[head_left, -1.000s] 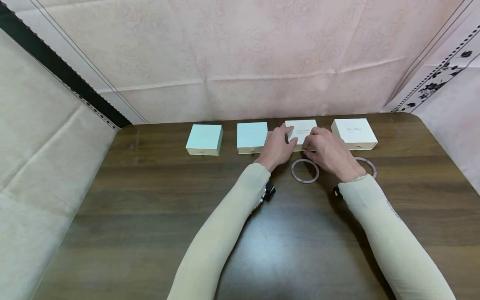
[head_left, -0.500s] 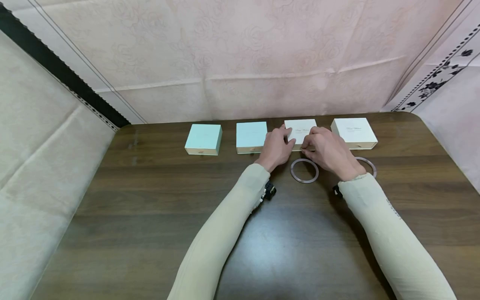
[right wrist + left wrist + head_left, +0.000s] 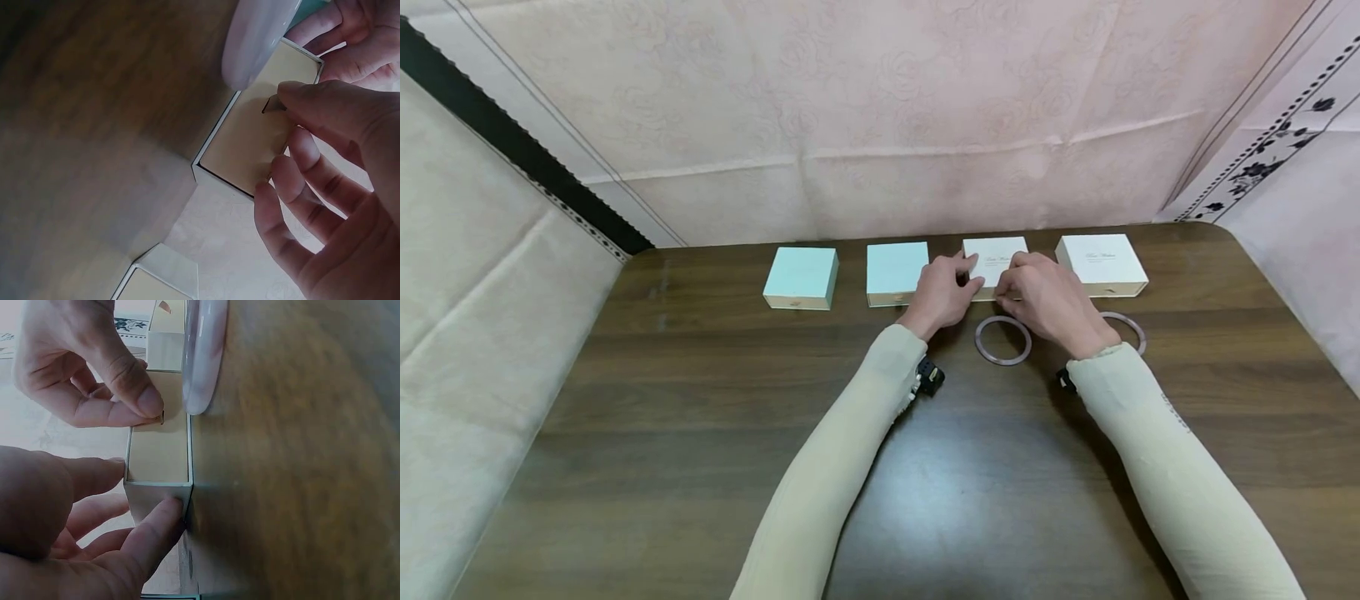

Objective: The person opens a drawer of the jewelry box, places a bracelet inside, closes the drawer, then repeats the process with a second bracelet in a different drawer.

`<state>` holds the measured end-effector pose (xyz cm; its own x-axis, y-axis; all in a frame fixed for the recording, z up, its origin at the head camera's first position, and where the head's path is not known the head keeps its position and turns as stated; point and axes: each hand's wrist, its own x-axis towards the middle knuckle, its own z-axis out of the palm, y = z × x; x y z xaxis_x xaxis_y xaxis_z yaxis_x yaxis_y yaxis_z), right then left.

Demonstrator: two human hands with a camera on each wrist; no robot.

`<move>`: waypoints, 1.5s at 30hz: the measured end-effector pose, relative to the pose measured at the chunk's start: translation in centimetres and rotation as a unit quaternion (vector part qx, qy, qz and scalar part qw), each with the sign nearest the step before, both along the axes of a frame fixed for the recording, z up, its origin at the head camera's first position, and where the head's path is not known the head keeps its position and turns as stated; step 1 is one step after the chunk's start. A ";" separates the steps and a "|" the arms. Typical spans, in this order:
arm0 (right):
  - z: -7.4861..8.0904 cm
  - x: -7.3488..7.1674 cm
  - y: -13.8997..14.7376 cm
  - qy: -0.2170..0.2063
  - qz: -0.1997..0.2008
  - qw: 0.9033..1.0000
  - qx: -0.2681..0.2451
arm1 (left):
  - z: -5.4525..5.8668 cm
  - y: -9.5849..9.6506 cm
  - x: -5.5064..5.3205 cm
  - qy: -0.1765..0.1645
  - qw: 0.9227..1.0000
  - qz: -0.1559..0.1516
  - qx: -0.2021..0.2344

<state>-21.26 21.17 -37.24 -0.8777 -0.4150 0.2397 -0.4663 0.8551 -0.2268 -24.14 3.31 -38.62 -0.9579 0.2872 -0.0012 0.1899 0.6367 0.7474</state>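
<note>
A white drawer-style gift box (image 3: 988, 250) with small print on its lid stands at the table's back. My left hand (image 3: 938, 292) holds its left end, one finger at the upper edge and another on the side wall. At the cream drawer front (image 3: 159, 453), my right hand (image 3: 1047, 302) pinches the small pull tab (image 3: 274, 104) between thumb and forefinger; its other fingers are bent beside the box's top. The drawer front sits level with the sleeve's edges. In front of this box lies a pale lilac bangle (image 3: 1002, 362).
Another white box (image 3: 1101, 260) stands to the right, with a second bangle (image 3: 1142, 337) before it, partly hidden by my right wrist. Two mint-green boxes (image 3: 805, 271) are in line to the left. A pink patterned cloth (image 3: 880, 108) rises behind the brown wooden table (image 3: 715, 450).
The head view has shifted slightly, so everything sits a little further left. Both hands keep their places at the white box, and the boxes and bangles have not moved.
</note>
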 end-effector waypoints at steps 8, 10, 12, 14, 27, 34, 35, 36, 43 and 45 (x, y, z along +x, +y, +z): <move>0.3 0.0 0.3 -0.016 -0.006 1.000 0.006 | 0.1 -0.2 0.0 -0.008 1.000 -0.004 -0.005; 0.3 0.0 0.4 -0.014 -0.005 1.000 0.006 | 0.2 -0.1 0.0 -0.005 1.000 -0.008 -0.008; 0.3 0.0 0.4 -0.012 -0.003 1.000 0.004 | 0.2 -0.1 0.0 -0.004 1.000 -0.011 -0.009; 0.2 0.1 0.4 -0.010 0.002 1.000 0.002 | 0.2 -0.1 0.1 -0.006 1.000 -0.011 -0.012; -0.1 0.2 0.2 0.013 0.014 1.000 0.022 | 0.1 -0.1 0.0 -0.006 1.000 -0.012 -0.015; 0.0 0.1 0.2 0.015 0.014 0.999 0.029 | 0.2 -0.1 0.1 -0.009 1.000 -0.012 -0.016; 0.1 0.1 0.2 0.015 0.014 0.999 0.029 | 0.3 -0.1 0.1 -0.010 1.000 -0.012 -0.016; 0.1 0.1 0.2 0.014 0.013 0.999 0.029 | 0.3 -0.1 0.1 -0.011 1.000 -0.011 -0.016; 0.0 0.1 0.2 0.005 0.011 1.000 0.028 | 0.2 0.0 0.1 -0.012 1.000 -0.008 -0.013; 0.0 0.1 0.2 0.005 0.011 1.000 0.029 | 0.1 0.0 0.1 -0.013 1.000 -0.009 -0.011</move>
<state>-21.18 21.34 -37.28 -0.8660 -0.4475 0.2232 -0.4870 0.8560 -0.1736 -24.05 3.29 -38.51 -0.9522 0.3039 -0.0324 0.1822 0.6495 0.7382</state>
